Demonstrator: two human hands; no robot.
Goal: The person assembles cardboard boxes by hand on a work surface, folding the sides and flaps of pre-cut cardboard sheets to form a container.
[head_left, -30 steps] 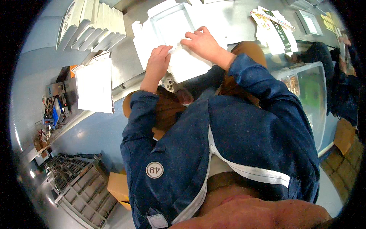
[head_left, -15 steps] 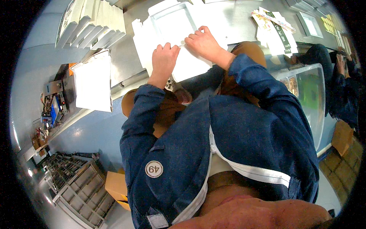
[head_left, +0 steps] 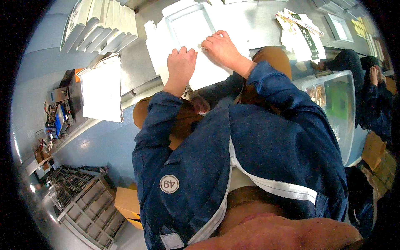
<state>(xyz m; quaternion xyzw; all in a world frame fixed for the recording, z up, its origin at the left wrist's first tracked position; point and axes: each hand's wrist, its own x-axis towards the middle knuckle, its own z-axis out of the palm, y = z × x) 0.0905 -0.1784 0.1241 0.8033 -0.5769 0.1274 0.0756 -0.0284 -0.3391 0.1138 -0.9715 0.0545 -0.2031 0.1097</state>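
A white cardboard box (head_left: 170, 32), partly folded, lies on the metal table in front of me. Its rectangular tray is formed at the far side, and flat flaps spread to the left and towards me. My left hand (head_left: 180, 68) is closed with curled fingers at the tray's near wall. To its right, my right hand (head_left: 225, 51) also has its fingers bent over that same wall, close to the right corner. Both hands pinch the cardboard there; the fingertips are partly hidden. The near flap (head_left: 210, 77) hangs over the table edge above my lap.
Several white boxes (head_left: 104, 31) stand in a row at the far left, with white sheets (head_left: 102, 93) below them. Printed paper sleeves (head_left: 302, 35) lie to the right. A clear plastic bin (head_left: 339, 112) stands at my right, near another person (head_left: 377, 96). A metal rack (head_left: 85, 208) is behind left.
My hands stay on the box wall with only a slight shift. At the right, the other person's hands and body have moved, and a dark shape now shows at the lower right.
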